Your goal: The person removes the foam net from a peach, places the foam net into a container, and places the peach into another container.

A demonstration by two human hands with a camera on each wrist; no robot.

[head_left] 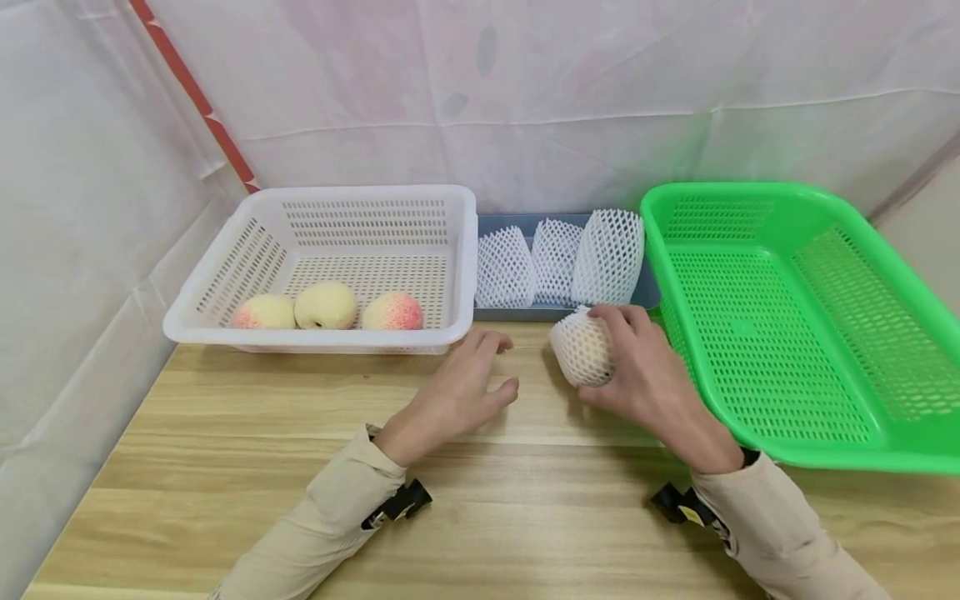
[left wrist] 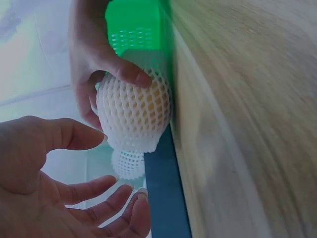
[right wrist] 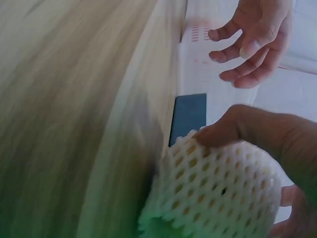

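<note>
My right hand (head_left: 651, 377) grips a peach wrapped in a white foam net sleeve (head_left: 583, 348), low over the wooden table in front of the blue-grey tray. In the right wrist view the thumb lies across the net (right wrist: 218, 183), and pale yellow fruit shows through its mesh. My left hand (head_left: 454, 390) is held apart from it, fingers loosely spread and nothing in them, near the front right corner of the white basket (head_left: 390, 337). The left wrist view shows that hand's fingers (left wrist: 94, 210) pointing toward the netted peach (left wrist: 133, 106).
Inside the white basket lie a yellow-pink peach (head_left: 264, 312), a mostly yellow one (head_left: 326, 306) and a redder one (head_left: 393, 312). Several foam nets (head_left: 609, 257) stand in the blue-grey tray (head_left: 517, 314). A green basket (head_left: 750, 333) occupies the right side, close by my right forearm.
</note>
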